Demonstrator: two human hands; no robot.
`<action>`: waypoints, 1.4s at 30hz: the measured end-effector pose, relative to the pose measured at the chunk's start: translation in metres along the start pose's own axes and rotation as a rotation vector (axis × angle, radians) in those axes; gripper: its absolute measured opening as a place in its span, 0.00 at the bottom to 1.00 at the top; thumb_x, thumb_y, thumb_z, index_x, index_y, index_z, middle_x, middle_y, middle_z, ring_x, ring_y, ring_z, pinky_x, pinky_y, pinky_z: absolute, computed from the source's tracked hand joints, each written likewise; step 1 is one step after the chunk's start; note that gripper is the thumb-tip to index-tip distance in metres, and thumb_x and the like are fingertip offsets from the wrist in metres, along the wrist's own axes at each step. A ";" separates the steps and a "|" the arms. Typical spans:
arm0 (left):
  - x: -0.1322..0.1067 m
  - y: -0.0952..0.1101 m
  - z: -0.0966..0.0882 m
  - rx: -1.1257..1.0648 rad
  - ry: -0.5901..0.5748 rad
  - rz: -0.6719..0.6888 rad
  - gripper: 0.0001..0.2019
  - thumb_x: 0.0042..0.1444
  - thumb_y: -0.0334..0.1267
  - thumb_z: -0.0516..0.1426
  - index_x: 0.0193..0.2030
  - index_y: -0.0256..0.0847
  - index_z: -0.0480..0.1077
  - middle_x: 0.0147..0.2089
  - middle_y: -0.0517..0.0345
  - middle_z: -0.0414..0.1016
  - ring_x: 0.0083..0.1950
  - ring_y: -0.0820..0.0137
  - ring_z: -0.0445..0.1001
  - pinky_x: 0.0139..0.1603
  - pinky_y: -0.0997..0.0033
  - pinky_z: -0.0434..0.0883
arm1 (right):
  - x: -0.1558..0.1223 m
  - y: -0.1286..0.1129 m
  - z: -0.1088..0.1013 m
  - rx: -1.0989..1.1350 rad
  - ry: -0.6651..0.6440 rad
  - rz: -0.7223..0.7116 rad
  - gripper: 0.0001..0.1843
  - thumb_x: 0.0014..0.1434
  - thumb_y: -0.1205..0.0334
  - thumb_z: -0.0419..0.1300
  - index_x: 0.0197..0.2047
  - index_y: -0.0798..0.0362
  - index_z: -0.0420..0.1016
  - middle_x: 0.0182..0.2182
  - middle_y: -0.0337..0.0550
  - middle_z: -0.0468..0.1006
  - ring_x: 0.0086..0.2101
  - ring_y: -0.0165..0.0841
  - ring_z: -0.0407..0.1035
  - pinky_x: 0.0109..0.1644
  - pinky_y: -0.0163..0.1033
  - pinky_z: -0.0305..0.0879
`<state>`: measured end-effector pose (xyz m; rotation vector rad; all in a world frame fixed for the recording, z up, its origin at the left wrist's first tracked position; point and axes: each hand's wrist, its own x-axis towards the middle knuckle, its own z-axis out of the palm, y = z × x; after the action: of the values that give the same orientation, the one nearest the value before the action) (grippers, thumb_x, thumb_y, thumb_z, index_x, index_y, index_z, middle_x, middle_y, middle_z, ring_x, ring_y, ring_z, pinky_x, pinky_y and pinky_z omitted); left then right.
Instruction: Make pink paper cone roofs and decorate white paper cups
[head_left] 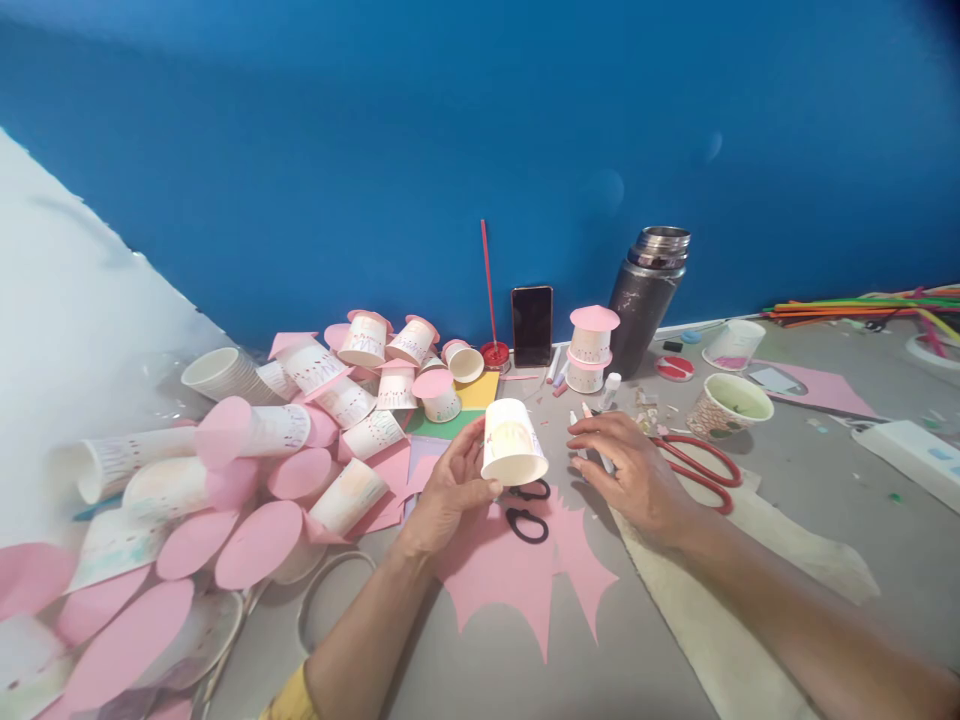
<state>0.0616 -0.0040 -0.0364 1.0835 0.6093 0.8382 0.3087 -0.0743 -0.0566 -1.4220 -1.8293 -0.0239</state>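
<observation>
Right forearm point(795, 620) is slanting nearest, its half-curled right hand point(637, 470) hovering over pens point(574, 418), grip unclear. Left hand point(450, 490) is pinching the paper cup point(514, 440), mouth tilted downward, just left of the right hand.

A white paper cup point(513, 436) with pale yellow colouring tilts mouth-down in the left fingers point(466, 448).
</observation>
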 end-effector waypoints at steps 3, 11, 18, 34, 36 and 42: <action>0.001 -0.002 0.001 0.002 0.007 0.039 0.39 0.44 0.30 0.70 0.64 0.47 0.66 0.69 0.48 0.68 0.73 0.48 0.62 0.67 0.47 0.69 | 0.000 0.001 0.001 0.004 -0.012 0.008 0.06 0.66 0.63 0.60 0.41 0.48 0.79 0.46 0.49 0.83 0.50 0.47 0.74 0.56 0.59 0.72; 0.002 -0.005 0.001 0.010 -0.013 0.059 0.37 0.42 0.26 0.69 0.62 0.48 0.68 0.71 0.51 0.66 0.75 0.51 0.59 0.69 0.52 0.67 | -0.001 -0.005 -0.002 0.041 -0.088 0.048 0.33 0.56 0.58 0.69 0.63 0.48 0.68 0.57 0.53 0.77 0.57 0.52 0.69 0.60 0.61 0.69; 0.000 -0.007 0.006 0.360 0.035 0.156 0.34 0.51 0.32 0.67 0.64 0.48 0.62 0.69 0.47 0.65 0.67 0.52 0.69 0.64 0.49 0.70 | -0.001 -0.006 -0.001 0.019 -0.089 0.038 0.38 0.55 0.60 0.70 0.67 0.48 0.63 0.59 0.55 0.75 0.60 0.54 0.67 0.62 0.63 0.67; 0.024 -0.004 0.007 1.682 0.055 0.795 0.29 0.60 0.28 0.60 0.67 0.41 0.60 0.64 0.39 0.71 0.69 0.48 0.66 0.67 0.45 0.62 | 0.001 0.014 0.007 -0.034 0.054 0.070 0.18 0.60 0.66 0.64 0.54 0.51 0.75 0.52 0.53 0.80 0.53 0.50 0.71 0.59 0.60 0.68; 0.034 -0.005 0.010 1.737 0.040 0.798 0.28 0.59 0.28 0.60 0.66 0.40 0.61 0.63 0.39 0.72 0.68 0.48 0.67 0.65 0.45 0.63 | 0.001 0.014 0.007 -0.027 0.051 0.060 0.18 0.60 0.66 0.64 0.54 0.51 0.75 0.52 0.53 0.80 0.53 0.50 0.71 0.59 0.59 0.68; 0.049 -0.012 0.007 1.712 0.047 0.793 0.27 0.59 0.26 0.57 0.66 0.39 0.61 0.64 0.39 0.72 0.69 0.51 0.67 0.64 0.50 0.64 | 0.003 0.014 0.004 -0.021 0.066 0.050 0.17 0.60 0.67 0.64 0.53 0.50 0.76 0.52 0.51 0.81 0.53 0.49 0.71 0.59 0.59 0.69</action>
<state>0.0978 0.0297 -0.0467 2.9989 0.9512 0.9165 0.3181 -0.0647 -0.0639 -1.4644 -1.7434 -0.0643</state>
